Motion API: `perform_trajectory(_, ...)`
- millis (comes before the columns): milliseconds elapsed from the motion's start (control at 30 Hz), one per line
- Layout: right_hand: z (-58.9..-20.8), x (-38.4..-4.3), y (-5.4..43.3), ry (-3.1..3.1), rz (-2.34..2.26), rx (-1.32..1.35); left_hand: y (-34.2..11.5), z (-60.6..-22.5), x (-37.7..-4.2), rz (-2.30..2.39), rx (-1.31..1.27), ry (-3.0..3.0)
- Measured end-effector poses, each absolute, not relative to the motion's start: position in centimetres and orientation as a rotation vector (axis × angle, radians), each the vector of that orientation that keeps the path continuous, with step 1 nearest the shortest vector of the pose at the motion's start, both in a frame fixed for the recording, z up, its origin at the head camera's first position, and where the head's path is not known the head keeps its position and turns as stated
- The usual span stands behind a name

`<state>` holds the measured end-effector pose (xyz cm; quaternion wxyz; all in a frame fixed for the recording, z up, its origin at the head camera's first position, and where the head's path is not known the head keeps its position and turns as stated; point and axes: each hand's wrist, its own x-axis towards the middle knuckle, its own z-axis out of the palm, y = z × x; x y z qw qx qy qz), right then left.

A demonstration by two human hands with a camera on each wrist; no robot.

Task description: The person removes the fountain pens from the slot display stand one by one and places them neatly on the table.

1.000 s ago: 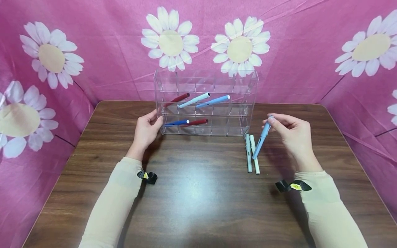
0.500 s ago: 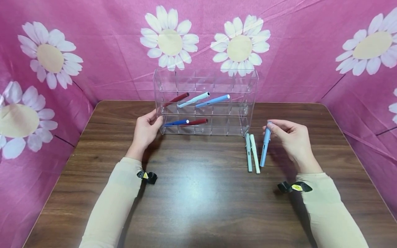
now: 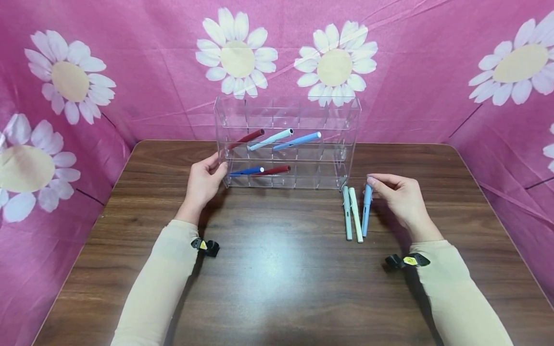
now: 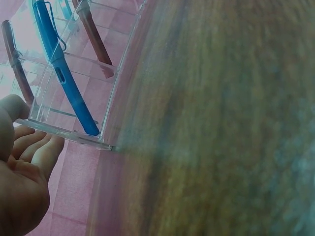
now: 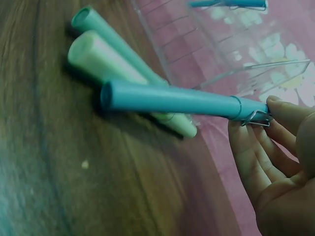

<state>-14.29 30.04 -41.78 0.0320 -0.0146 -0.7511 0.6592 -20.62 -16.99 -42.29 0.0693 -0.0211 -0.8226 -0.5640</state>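
One blue pen [image 3: 366, 211] is pinched at its clip end between the thumb and fingers of the right hand [image 3: 399, 199], the nearer hand by far. From that grip its long axis runs back toward the person, roughly alongside the green pen [image 3: 347, 214] and pale pen [image 3: 356, 215] just to its left (whether its free end touches the table [image 3: 277, 221], I cannot tell). Forward and left of the grip stands the rack [image 3: 311, 160], its left side held by the left hand [image 3: 205, 181].

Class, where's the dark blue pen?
In the head view, the dark blue pen sits leftmost in the bottom row of the clear rack, between the left hand and a red pen.
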Motion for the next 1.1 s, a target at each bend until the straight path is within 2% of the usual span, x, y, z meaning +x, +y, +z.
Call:
perform_trajectory(267,-42.7,-14.9,30.6,-2.505,1.795,-0.166,-17.0,-42.2,-20.6,-1.703,-0.069,-2.480)
perform_trajectory(1100,-43.5,-15.3,29.6,-2.627,1.811,-0.196,-17.2,-42.3,-20.7,-1.744,-0.081,-2.462)
